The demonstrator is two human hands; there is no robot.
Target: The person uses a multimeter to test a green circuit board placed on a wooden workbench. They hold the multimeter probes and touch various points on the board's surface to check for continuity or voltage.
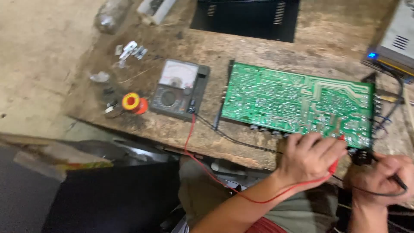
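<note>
The green circuit board (297,102) lies solder side up on the worn wooden bench (258,47), right of the analogue multimeter (179,88); the left hand (308,157) rests at the board's near edge, fingers curled closed around the red test probe (335,166), whose tip sits at the board's near right corner; the red lead (202,166) runs from the probe back to the multimeter. The right hand (381,174) sits just beside the left, off the board's corner, closed on the black test probe (399,182) (tip hidden behind the hand); a solder spool (131,102) stands left of the multimeter, well apart from both hands.
</note>
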